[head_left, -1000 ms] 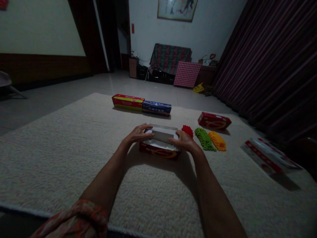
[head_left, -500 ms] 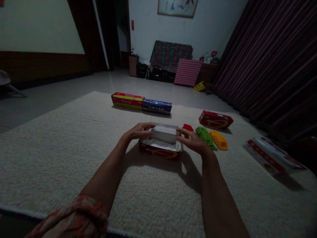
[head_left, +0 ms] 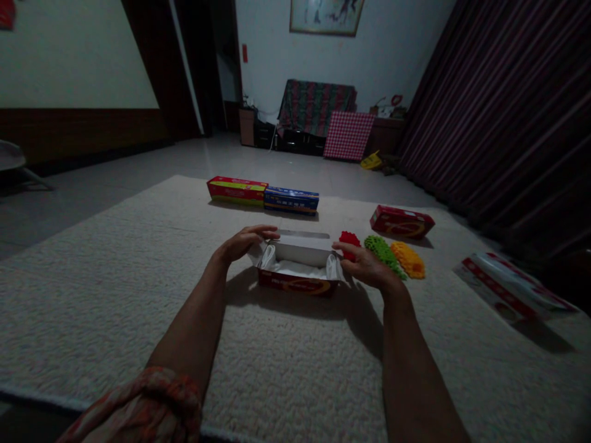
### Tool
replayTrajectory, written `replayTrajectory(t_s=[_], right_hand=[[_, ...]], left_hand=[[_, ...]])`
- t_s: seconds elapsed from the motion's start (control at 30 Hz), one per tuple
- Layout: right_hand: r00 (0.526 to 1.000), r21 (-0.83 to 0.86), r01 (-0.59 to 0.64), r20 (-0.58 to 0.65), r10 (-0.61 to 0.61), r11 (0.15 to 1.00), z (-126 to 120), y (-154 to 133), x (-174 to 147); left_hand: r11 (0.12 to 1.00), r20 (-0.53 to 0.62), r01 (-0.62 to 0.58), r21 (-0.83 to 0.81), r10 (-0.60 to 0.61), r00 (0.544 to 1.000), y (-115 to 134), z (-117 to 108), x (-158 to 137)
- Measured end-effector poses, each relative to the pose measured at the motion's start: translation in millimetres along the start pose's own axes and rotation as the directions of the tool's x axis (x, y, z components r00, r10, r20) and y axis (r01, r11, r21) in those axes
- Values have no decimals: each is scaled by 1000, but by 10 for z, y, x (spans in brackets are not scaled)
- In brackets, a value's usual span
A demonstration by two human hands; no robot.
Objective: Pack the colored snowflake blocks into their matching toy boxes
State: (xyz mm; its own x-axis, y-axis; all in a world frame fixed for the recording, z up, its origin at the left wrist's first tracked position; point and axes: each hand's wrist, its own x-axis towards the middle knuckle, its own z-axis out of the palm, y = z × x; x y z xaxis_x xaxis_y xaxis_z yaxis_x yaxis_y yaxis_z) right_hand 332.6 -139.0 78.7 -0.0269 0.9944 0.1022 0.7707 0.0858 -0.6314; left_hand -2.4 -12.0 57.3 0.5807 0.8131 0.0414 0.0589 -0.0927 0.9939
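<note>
A red cardboard box (head_left: 298, 285) with its top opened lies before me on the beige mat. White folded material (head_left: 300, 269) fills the inside, and its raised lid (head_left: 302, 241) stands up at the far side. At the box's left end is my left hand (head_left: 247, 241), its fingers stretched out over a side flap. On the right end, my right hand (head_left: 364, 263) has its fingers apart beside the other flap, which it appears to touch. Just past the right hand lie a red knobbly cloth item (head_left: 349, 239), a green one (head_left: 382, 253) and an orange one (head_left: 409, 259).
Farther off on the mat (head_left: 138, 283) stand a red-and-yellow box (head_left: 237, 191) and a blue box (head_left: 290, 201) end to end. Another red box (head_left: 401, 222) is at the right rear. A red-and-white pack (head_left: 512, 289) lies far right. Dark curtains (head_left: 475, 111) hang beyond.
Both hands have moved apart, the left one outward to the left. The box's side flaps now spread outward, and more of the white contents shows. The red cloth item is less covered.
</note>
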Motion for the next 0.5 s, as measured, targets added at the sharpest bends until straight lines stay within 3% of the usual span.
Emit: replayTrajectory(t_s=[0.1, 0.3, 0.5], right_hand=[[999, -54, -38, 32, 40, 998, 25, -49, 13], [996, -175, -10, -89, -6, 985, 74, -137, 28], [997, -355, -8, -79, -21, 935, 128, -240, 53]], left_hand=[[999, 31, 20, 28, -21, 999, -14, -48, -11], [996, 48, -51, 67, 48, 998, -17, -91, -38], [981, 86, -32, 194, 16, 996, 3, -82, -27]])
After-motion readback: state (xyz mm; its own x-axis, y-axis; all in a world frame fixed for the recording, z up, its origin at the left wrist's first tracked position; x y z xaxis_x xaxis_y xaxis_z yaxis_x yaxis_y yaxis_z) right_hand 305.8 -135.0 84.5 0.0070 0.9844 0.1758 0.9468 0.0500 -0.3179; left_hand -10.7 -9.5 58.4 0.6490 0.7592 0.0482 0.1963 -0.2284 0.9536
